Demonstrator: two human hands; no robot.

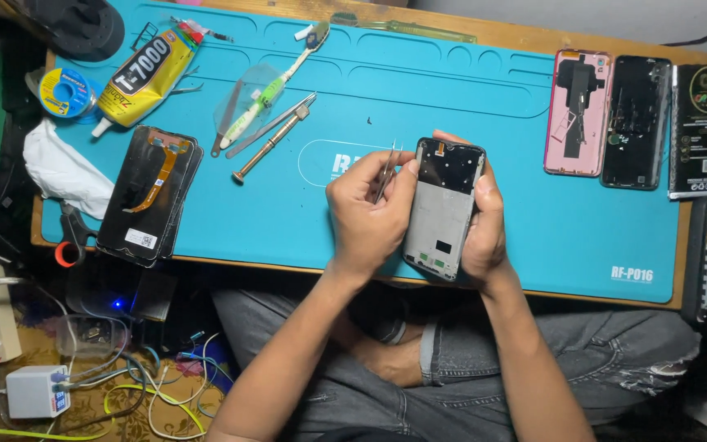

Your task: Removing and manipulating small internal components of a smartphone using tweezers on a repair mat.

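A: Grey metal and plastic, the phone frame [443, 209] at the centre of the frame looks light, stiff, thin and fragile; best held by its long edges.

B: Yes, the right hand [484, 217] wraps closed around those edges, above the blue mat [533, 213]. The left hand [366, 209] pinches the tweezers [386, 172] narrowly, tips up beside the frame's top, wrists bent inward.

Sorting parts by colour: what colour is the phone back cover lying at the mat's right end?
Pink; the phone back cover shows plainly in the head view.
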